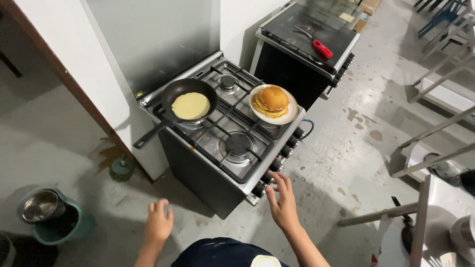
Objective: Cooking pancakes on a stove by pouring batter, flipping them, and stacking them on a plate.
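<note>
Already stacked: pancakes (271, 101) on plate (292, 114); another pale in pan (190, 105), uncooked on top. Right hand (283, 205) near knobs (275, 164), left hand (158, 225) free, fingers apart, empty.

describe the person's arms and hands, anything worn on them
Both forearms are bare, with no sleeves reaching them. The left hand and right hand wear no gloves, and no rings, watch or bracelets show. Below them is a dark navy garment with a pale round print.

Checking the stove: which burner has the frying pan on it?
The back-left burner, under the black frying pan holding a pale pancake; the others lack pans.
</note>
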